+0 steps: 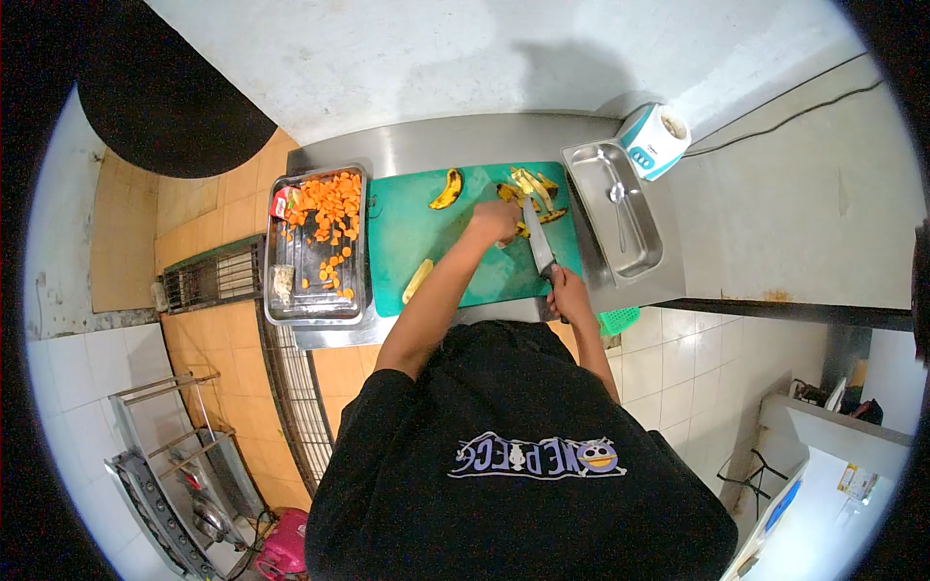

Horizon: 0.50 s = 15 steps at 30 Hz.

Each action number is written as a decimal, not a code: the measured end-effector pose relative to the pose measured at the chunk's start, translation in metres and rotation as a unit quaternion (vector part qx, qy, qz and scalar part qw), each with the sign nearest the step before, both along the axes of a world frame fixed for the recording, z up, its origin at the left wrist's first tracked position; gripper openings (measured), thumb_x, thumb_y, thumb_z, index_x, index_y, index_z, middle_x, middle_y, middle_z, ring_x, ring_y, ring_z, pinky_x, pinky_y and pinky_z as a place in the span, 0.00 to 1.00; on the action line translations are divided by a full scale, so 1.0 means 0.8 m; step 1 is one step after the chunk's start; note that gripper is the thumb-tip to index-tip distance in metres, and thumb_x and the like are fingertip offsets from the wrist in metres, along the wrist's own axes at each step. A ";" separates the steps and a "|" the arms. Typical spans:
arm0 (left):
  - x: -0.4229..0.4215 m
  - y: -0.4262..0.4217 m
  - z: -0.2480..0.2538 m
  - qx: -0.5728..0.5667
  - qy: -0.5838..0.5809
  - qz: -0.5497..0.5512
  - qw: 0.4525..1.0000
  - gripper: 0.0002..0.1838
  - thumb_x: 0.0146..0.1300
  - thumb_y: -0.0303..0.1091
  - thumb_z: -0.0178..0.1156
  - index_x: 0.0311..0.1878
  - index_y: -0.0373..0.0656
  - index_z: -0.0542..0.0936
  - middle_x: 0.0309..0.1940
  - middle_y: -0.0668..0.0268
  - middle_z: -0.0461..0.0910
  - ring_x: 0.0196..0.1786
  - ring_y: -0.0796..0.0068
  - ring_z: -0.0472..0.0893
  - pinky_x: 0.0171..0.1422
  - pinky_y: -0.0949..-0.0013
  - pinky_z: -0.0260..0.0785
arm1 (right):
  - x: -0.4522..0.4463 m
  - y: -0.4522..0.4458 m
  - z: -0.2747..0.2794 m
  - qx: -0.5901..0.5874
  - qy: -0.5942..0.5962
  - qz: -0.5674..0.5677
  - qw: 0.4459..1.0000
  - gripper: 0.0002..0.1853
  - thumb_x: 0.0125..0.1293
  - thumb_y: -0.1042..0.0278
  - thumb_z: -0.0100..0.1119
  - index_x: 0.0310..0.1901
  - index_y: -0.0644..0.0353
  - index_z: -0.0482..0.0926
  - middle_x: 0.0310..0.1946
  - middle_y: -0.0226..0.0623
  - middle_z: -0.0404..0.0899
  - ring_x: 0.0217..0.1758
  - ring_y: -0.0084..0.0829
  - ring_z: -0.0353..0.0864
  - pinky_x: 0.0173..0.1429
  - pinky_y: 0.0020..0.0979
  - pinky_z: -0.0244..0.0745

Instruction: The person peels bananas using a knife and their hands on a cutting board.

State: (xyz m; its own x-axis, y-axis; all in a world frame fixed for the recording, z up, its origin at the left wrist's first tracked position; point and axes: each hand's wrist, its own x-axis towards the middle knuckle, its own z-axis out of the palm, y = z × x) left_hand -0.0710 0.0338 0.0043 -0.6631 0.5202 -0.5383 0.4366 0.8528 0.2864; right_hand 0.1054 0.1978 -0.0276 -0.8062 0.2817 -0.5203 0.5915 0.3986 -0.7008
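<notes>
A kitchen knife (540, 235) is in my right hand (569, 293), which is wrapped round its dark handle; the blade points away from me over the green cutting board (402, 228). My left hand (496, 223) is closed at the near edge of a pile of banana peels (545, 215), just left of the blade. What its fingers hold is hidden. An unpeeled banana (446, 189) with dark spots lies farther back on the board. At the board's near left, beside my left forearm, rests a pale peeled banana (418, 281).
Left of the board stands a metal tray (363, 247) with cut carrot pieces (329, 203), a red-and-white packet (281, 202) and a small pale bag (282, 283). To the right are a steel pan (647, 228) with a ladle (620, 208) and a white-and-teal appliance (656, 142) against the wall.
</notes>
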 end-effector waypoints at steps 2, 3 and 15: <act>0.001 -0.001 0.000 0.006 0.001 0.013 1.000 0.31 0.45 0.29 0.75 0.57 0.37 0.79 0.48 0.54 0.86 0.52 0.54 0.86 0.51 0.55 0.81 | 0.013 0.004 0.003 -0.009 -0.019 -0.018 1.000 0.26 0.80 0.47 0.42 0.44 0.65 0.77 0.17 0.35 0.75 0.13 0.25 0.72 0.17 0.31 0.66; 0.002 -0.002 -0.001 0.018 -0.001 0.022 1.000 0.33 0.46 0.28 0.74 0.60 0.37 0.77 0.49 0.53 0.86 0.53 0.53 0.86 0.51 0.54 0.80 | 0.020 0.008 0.003 -0.009 -0.019 -0.019 1.000 0.26 0.80 0.47 0.42 0.44 0.65 0.77 0.17 0.35 0.75 0.13 0.25 0.72 0.17 0.31 0.66; 0.015 -0.041 0.017 0.131 -0.031 0.058 0.989 0.45 0.49 0.30 0.71 0.74 0.41 0.65 0.57 0.48 0.81 0.56 0.48 0.83 0.57 0.51 0.79 | 0.069 0.021 0.053 -0.009 -0.028 -0.001 1.000 0.24 0.80 0.49 0.45 0.40 0.64 0.79 0.16 0.32 0.75 0.12 0.21 0.69 0.17 0.27 0.64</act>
State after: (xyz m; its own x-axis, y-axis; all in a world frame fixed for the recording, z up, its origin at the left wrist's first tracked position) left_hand -0.0592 0.0009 0.0179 -0.6957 0.5699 -0.4373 0.3152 0.7892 0.5271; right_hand 0.1606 0.2149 0.0148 -0.7747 0.2732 -0.5703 0.6314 0.3849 -0.6732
